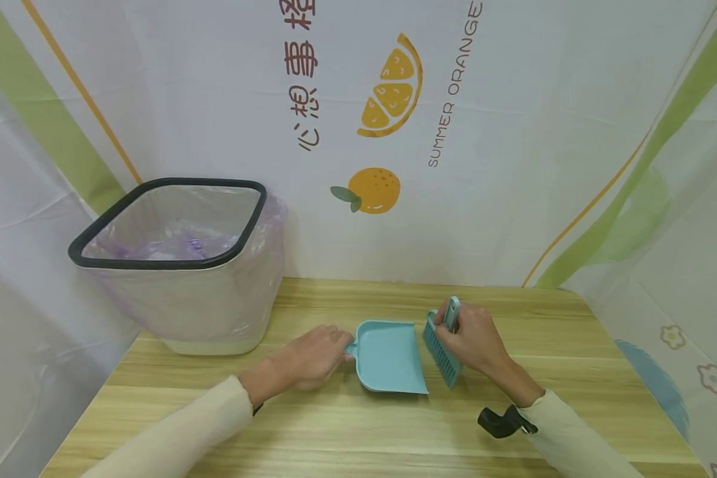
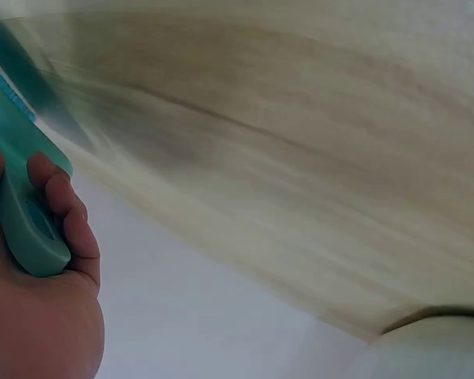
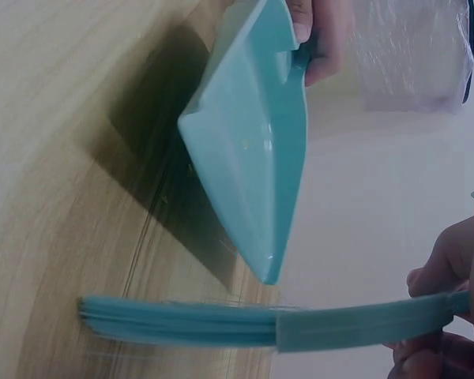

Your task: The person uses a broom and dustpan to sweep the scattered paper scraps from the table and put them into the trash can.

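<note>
A light-blue dustpan (image 1: 390,357) is held by its short handle in my left hand (image 1: 317,355), its wide edge facing right. In the right wrist view the dustpan (image 3: 253,142) is tilted above the wood, casting a shadow. My right hand (image 1: 475,337) grips the handle of a matching brush (image 1: 445,352) just right of that edge, a small gap between them. The brush's bristles (image 3: 174,320) point down at the tabletop in the right wrist view. In the left wrist view my fingers curl round the green-blue handle (image 2: 31,229).
A white bin (image 1: 233,312) with a black rim and a clear liner stands at the table's back left. Behind the wooden tabletop (image 1: 334,438) hangs a white curtain (image 1: 484,219) printed with oranges. A dark wrist strap piece (image 1: 502,422) sticks out by my right sleeve.
</note>
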Demonstrator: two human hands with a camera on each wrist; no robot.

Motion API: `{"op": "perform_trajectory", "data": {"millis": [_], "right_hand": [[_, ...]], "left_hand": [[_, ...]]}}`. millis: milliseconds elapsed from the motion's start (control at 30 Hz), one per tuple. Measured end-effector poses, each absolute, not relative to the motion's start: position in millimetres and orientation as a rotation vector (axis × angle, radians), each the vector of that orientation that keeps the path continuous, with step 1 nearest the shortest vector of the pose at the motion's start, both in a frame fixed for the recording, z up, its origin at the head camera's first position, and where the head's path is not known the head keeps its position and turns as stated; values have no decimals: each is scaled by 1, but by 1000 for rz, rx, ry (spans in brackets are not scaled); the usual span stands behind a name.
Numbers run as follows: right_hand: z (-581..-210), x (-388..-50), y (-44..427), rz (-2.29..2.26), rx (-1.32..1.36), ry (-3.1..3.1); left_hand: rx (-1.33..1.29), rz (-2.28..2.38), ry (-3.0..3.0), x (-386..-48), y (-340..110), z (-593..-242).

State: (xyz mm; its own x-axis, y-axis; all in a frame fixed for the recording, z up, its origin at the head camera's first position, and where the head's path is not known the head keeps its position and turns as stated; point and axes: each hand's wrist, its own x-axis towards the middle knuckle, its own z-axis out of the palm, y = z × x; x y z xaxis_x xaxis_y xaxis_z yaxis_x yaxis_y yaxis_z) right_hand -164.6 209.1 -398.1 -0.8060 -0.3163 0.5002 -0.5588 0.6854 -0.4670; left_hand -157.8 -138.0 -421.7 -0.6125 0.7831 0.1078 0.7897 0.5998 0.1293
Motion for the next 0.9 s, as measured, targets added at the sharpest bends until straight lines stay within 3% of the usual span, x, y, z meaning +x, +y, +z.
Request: {"op": "perform_trajectory", "data": {"millis": [900], "right_hand": [[-382, -152, 236, 857, 548, -2581]], "left_hand": [[-1438, -211, -2776, -166, -135, -429]]}}
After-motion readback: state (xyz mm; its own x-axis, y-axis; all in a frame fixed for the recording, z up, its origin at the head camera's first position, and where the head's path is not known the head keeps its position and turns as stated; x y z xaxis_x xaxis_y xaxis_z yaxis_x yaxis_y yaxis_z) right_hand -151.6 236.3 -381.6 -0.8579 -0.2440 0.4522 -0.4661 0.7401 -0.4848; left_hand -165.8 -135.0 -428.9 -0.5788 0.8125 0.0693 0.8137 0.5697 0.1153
